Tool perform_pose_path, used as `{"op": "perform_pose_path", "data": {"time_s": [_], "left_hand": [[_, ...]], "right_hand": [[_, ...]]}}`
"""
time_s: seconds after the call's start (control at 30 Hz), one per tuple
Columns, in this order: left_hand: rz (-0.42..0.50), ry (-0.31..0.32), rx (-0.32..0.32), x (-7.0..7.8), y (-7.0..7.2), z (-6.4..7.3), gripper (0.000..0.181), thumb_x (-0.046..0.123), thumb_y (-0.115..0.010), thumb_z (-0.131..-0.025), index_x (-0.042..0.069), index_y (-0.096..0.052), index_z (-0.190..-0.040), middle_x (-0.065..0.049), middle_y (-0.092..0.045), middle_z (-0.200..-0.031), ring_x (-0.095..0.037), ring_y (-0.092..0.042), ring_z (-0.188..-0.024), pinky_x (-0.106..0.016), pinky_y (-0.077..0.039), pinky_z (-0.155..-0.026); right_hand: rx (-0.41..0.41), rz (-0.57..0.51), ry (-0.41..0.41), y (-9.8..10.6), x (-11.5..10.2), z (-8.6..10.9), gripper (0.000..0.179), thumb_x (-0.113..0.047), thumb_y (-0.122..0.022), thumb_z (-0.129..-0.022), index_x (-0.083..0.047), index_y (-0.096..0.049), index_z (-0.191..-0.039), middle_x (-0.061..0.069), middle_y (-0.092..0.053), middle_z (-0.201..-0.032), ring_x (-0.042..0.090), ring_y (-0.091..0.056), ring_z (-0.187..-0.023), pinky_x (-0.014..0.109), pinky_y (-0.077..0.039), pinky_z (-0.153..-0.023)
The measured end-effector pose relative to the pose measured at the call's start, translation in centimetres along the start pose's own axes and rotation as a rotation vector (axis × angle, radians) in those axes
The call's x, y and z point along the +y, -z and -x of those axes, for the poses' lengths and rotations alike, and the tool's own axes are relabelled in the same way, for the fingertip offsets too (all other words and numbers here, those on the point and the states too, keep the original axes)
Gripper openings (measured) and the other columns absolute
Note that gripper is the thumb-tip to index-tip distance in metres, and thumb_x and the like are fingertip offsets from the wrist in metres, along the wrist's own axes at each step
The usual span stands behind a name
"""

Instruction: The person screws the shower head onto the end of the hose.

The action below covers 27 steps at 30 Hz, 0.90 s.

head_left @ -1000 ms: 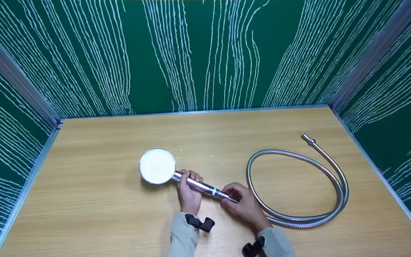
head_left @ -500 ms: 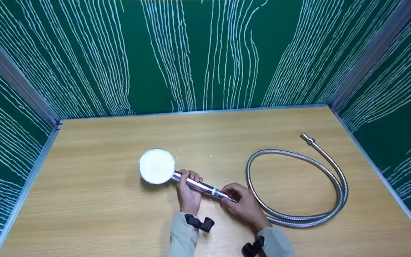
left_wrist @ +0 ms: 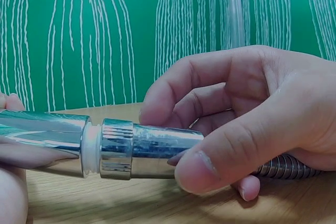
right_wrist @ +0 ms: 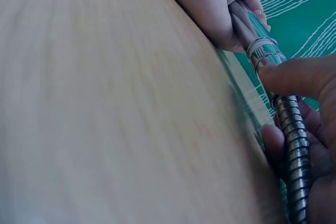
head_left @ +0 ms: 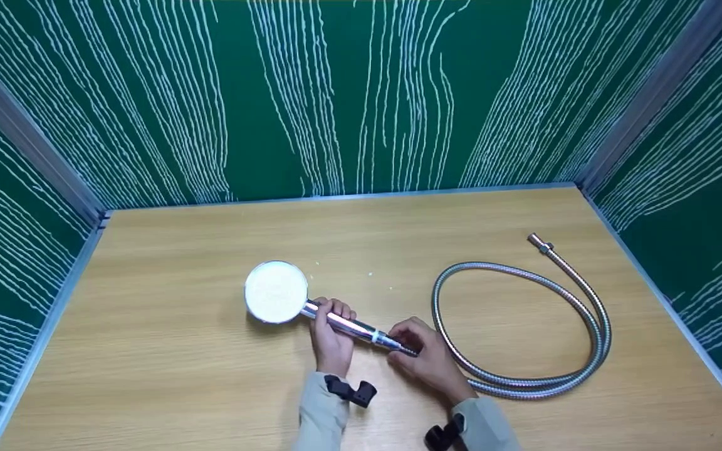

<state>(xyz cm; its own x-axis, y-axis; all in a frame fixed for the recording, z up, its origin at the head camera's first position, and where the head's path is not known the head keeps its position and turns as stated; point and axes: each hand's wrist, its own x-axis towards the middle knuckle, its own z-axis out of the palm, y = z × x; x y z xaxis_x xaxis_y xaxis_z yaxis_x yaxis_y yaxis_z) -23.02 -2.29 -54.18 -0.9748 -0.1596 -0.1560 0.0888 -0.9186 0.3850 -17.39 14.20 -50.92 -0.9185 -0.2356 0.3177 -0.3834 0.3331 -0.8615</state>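
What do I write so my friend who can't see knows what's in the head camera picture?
A person's left hand grips the handle of a round, white-faced shower head while the right hand holds the metal fitting at the handle's end. A metal hose lies looped on the wooden table to the right, with green, white-lined walls behind.

Green walls (head_left: 351, 94) with wavy white lines (head_left: 416, 106) border a pale wooden tabletop (head_left: 148, 326).

My left hand (head_left: 334, 343) and right hand (head_left: 431, 363) are bare. Left sleeve (head_left: 322, 413) and right sleeve (head_left: 487, 426): pale grey-green. Left wrist camera (head_left: 353, 393) and right wrist camera (head_left: 444, 435): black, chunky, rounded.
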Motion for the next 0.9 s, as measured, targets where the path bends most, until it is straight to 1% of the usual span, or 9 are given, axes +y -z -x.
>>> {"op": "perform_pose_path", "data": {"time_s": [0.2, 0.33, 0.5, 0.73, 0.9], "left_hand": [[-0.006, -0.001, 0.003, -0.04, 0.01, -0.05, 0.016, 0.004, -0.034, -0.095, 0.015, -0.037, -0.084, 0.001, -0.04, -0.064, -0.013, -0.037, -0.058, -0.025, -0.031, -0.059], [-0.006, 0.001, 0.004, -0.01, -0.02, -0.02, 0.016, 0.004, -0.034, -0.095, 0.015, -0.037, -0.085, 0.001, -0.04, -0.064, -0.013, -0.038, -0.058, -0.025, -0.031, -0.059], [-0.007, 0.002, 0.011, 0.03, -0.02, -0.04, 0.015, 0.004, -0.034, -0.095, 0.014, -0.037, -0.085, 0.001, -0.04, -0.064, -0.013, -0.038, -0.058, -0.025, -0.032, -0.058], [-0.003, 0.004, 0.014, -0.01, -0.01, -0.12, 0.016, 0.003, -0.033, -0.095, 0.014, -0.037, -0.084, 0.001, -0.04, -0.064, -0.013, -0.038, -0.058, -0.025, -0.032, -0.058], [0.002, 0.005, 0.017, -0.02, -0.08, -0.03, 0.016, 0.003, -0.034, -0.095, 0.014, -0.037, -0.084, 0.0, -0.039, -0.064, -0.013, -0.037, -0.058, -0.026, -0.031, -0.058]], "right_hand": [[-0.001, -0.018, -0.024, 0.04, -0.06, 0.04, 0.03, 0.012, -0.075, -0.067, 0.004, -0.062, -0.093, 0.012, -0.062, -0.085, 0.016, -0.058, -0.078, 0.028, -0.05, -0.071], [-0.003, -0.009, -0.032, 0.07, -0.12, 0.02, 0.029, 0.012, -0.074, -0.068, 0.003, -0.063, -0.093, 0.011, -0.063, -0.086, 0.015, -0.058, -0.079, 0.028, -0.05, -0.072], [0.001, 0.015, -0.025, 0.05, -0.1, 0.01, 0.028, 0.011, -0.074, -0.068, 0.002, -0.063, -0.093, 0.01, -0.064, -0.085, 0.016, -0.058, -0.078, 0.029, -0.05, -0.071], [0.002, 0.021, -0.017, 0.05, 0.03, 0.01, 0.026, 0.011, -0.073, -0.069, 0.003, -0.064, -0.093, 0.01, -0.064, -0.084, 0.016, -0.058, -0.077, 0.028, -0.05, -0.07], [0.001, 0.01, 0.001, 0.06, 0.01, 0.02, 0.026, 0.011, -0.072, -0.07, 0.003, -0.064, -0.093, 0.012, -0.064, -0.083, 0.018, -0.059, -0.076, 0.029, -0.05, -0.069]]}}
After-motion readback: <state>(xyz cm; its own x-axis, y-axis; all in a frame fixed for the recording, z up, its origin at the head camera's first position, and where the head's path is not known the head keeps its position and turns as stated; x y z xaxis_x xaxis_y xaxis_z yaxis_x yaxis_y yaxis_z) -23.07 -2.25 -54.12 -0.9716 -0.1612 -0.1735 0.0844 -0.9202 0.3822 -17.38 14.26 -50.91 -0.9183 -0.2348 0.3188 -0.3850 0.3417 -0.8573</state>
